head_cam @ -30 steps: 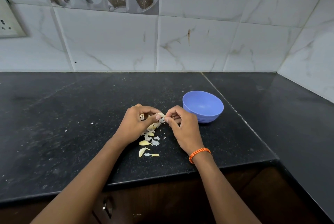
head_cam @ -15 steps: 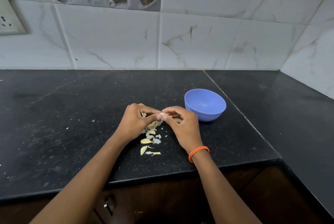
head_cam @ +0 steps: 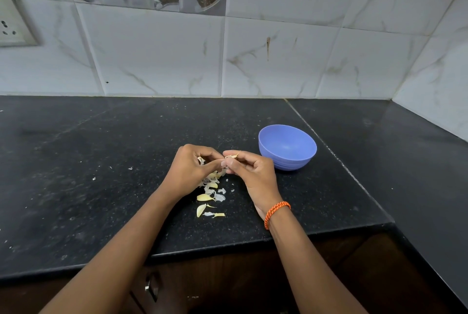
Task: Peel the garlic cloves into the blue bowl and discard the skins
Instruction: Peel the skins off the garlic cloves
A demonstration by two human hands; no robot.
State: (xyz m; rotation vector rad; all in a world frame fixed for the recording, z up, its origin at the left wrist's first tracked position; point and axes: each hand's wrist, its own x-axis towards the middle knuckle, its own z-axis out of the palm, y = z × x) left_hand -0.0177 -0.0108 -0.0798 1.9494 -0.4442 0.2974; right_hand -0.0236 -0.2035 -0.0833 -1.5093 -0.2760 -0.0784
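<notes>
My left hand (head_cam: 188, 170) and my right hand (head_cam: 249, 174) meet over the black counter (head_cam: 101, 187), fingertips together. Between them they pinch a small garlic clove (head_cam: 231, 156) with a flap of skin sticking up; a bit of garlic (head_cam: 200, 160) also shows inside my left hand's curled fingers. Below the hands lies a small heap of cloves and papery skins (head_cam: 210, 196). The blue bowl (head_cam: 287, 147) stands just right of my right hand, and I see nothing in it.
White skin flecks (head_cam: 111, 168) dot the counter to the left. The tiled wall (head_cam: 228, 55) closes the back and the right corner. The counter's front edge (head_cam: 228, 245) runs under my forearms, with a cabinet handle (head_cam: 151, 286) below. A wall socket (head_cam: 10, 27) sits far left.
The hands have stayed together at the same spot, working the clove; a skin flap now sticks up at my right fingertips. The view has shifted slightly.
</notes>
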